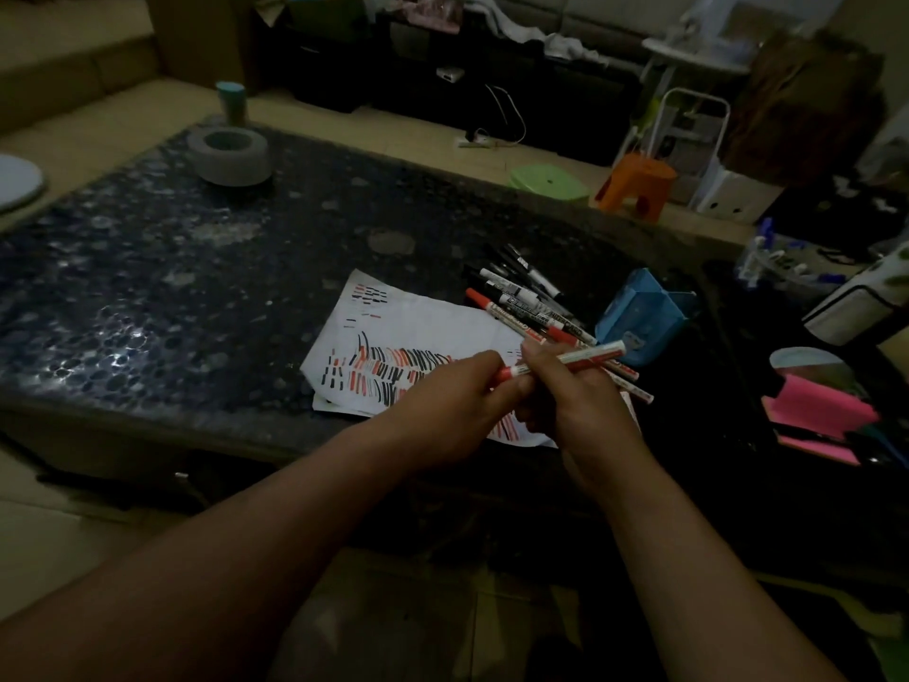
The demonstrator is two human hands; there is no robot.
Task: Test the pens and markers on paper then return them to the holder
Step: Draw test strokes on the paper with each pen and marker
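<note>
I see my left hand point(455, 393) pinching the cap end of a red marker point(570, 360) and my right hand point(578, 393) curled round its barrel, above the scribbled paper point(393, 332). Beyond, loose markers point(521, 297) lie beside the blue holder point(639, 315) on the dark table point(196, 287).

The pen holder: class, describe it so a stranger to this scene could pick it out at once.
Start at the dark speckled table and find the white paper covered in red and black strokes. Right of it lies a pile of markers, and beyond them sits the pen holder. It is a bright blue open box, unlike the slim markers beside it.
</note>
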